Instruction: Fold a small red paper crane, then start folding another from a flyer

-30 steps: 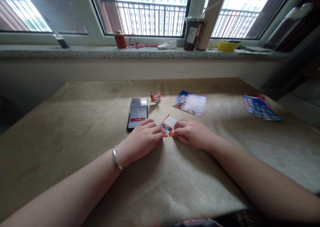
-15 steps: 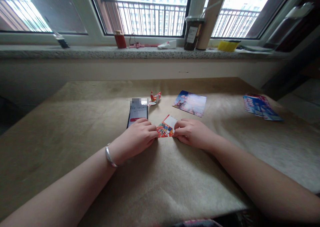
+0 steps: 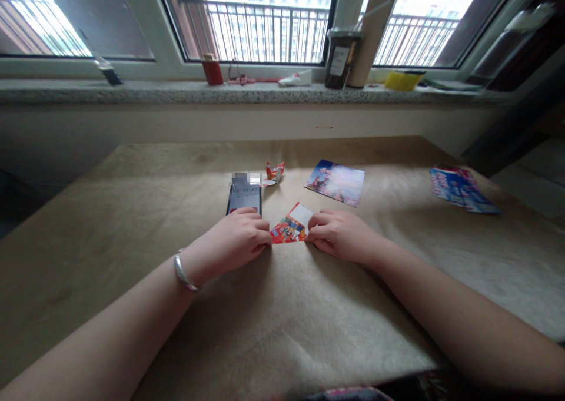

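There is one view, from a camera which is worn on the person's head. It faces forward and also down, across the table [image 3: 282, 330], to the window [image 3: 265, 21] at the top of the frame. The left forearm [image 3: 132, 318] enters from the lower left and the right forearm [image 3: 441, 295] from the lower right, so the camera looks from above and behind the hands. The left hand [image 3: 232, 236] and the right hand [image 3: 342, 236] appear rather small, near the centre. The far table edge runs almost level, above the middle of the picture.
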Demonstrator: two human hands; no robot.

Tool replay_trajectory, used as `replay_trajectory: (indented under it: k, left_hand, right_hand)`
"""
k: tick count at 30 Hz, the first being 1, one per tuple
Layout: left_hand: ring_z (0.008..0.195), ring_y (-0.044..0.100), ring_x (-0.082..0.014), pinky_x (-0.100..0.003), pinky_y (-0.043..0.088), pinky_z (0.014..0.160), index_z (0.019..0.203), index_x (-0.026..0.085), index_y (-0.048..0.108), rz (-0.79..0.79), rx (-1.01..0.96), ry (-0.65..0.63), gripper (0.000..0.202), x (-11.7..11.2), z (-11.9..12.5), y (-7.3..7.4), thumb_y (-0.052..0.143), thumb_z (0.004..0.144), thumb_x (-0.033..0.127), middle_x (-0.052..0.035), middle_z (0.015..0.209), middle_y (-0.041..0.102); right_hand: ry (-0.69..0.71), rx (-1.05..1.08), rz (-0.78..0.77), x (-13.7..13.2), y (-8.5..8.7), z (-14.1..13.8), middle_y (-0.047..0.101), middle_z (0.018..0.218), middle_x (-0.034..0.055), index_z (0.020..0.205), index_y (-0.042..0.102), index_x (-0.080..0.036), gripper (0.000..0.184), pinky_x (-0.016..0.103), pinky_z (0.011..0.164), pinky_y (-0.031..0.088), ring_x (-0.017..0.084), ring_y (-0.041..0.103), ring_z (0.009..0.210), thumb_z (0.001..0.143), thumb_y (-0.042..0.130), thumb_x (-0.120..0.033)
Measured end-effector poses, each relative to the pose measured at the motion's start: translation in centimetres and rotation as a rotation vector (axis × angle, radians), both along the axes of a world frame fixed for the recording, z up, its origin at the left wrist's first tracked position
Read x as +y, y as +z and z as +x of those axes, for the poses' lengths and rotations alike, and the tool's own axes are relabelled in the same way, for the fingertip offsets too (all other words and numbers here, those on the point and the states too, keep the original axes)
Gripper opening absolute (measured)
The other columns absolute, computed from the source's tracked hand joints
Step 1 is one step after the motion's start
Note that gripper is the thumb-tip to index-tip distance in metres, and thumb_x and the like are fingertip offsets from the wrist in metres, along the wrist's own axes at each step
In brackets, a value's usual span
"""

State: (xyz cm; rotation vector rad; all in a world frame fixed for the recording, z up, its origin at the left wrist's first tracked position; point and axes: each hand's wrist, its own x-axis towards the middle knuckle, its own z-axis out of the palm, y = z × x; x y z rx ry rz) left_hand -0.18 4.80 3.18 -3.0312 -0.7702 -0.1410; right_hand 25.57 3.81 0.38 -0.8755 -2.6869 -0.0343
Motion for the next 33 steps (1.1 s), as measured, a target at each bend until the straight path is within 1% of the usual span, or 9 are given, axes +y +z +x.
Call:
replay_trajectory:
  k: [6,10,17,23,30,33]
  left_hand:
    - [0.074,0.057,-0.0132,-0.027,0.042,0.074,0.080,0.023,0.069,-0.060,-0.055,-0.003,0.022,0.1,-0.4,-0.2,0.050,0.084,0.012,0.0003,0.077,0.063]
    - [0.075,0.056,-0.0139,-0.027,0.042,0.073,0.081,0.024,0.069,-0.063,-0.022,0.008,0.022,-0.1,-0.5,0.3,0.050,0.084,0.012,0.0008,0.077,0.064]
    - [0.080,0.052,-0.0165,-0.028,0.041,0.072,0.078,0.024,0.070,-0.065,0.036,0.036,0.020,-0.1,-0.8,1.0,0.054,0.083,0.013,0.0009,0.073,0.065]
    - [0.079,0.054,-0.0163,-0.027,0.041,0.072,0.076,0.025,0.070,-0.080,0.093,0.054,0.020,0.1,-1.2,1.1,0.056,0.081,0.012,0.0020,0.074,0.066]
    - [0.079,0.057,-0.0155,-0.026,0.042,0.072,0.076,0.025,0.069,-0.116,0.090,0.072,0.020,0.4,-1.7,0.9,0.055,0.080,0.012,0.0020,0.076,0.065]
    - [0.076,0.058,-0.0149,-0.026,0.044,0.070,0.077,0.023,0.067,-0.128,0.103,0.089,0.017,0.1,-1.5,0.9,0.054,0.079,0.013,0.0006,0.078,0.064]
  right_hand:
    - [0.009,0.000,-0.014,0.0,0.0,0.1,0.065,0.086,0.0040,0.087,0.069,-0.024,0.020,0.025,0.065,0.038,0.014,0.056,0.076,0.086,0.050,-0.020]
    - [0.013,-0.004,-0.011,0.0,0.0,0.1,0.065,0.086,0.0042,0.087,0.069,-0.024,0.019,0.025,0.064,0.037,0.014,0.056,0.075,0.086,0.050,-0.021]
    - [0.021,0.003,-0.005,0.1,0.1,0.2,0.065,0.085,0.0043,0.086,0.070,-0.023,0.020,0.025,0.063,0.037,0.014,0.056,0.074,0.086,0.050,-0.022]
    - [0.019,-0.001,-0.020,0.0,0.0,0.4,0.065,0.086,0.0044,0.085,0.069,-0.023,0.020,0.025,0.064,0.037,0.014,0.056,0.075,0.085,0.050,-0.020]
    - [0.022,0.007,-0.013,0.1,-0.3,0.5,0.065,0.086,0.0043,0.085,0.069,-0.022,0.019,0.025,0.064,0.037,0.014,0.055,0.075,0.085,0.051,-0.020]
    - [0.020,-0.004,-0.018,0.0,-0.2,0.5,0.065,0.087,0.0049,0.086,0.069,-0.022,0.018,0.026,0.065,0.038,0.014,0.055,0.076,0.085,0.051,-0.019]
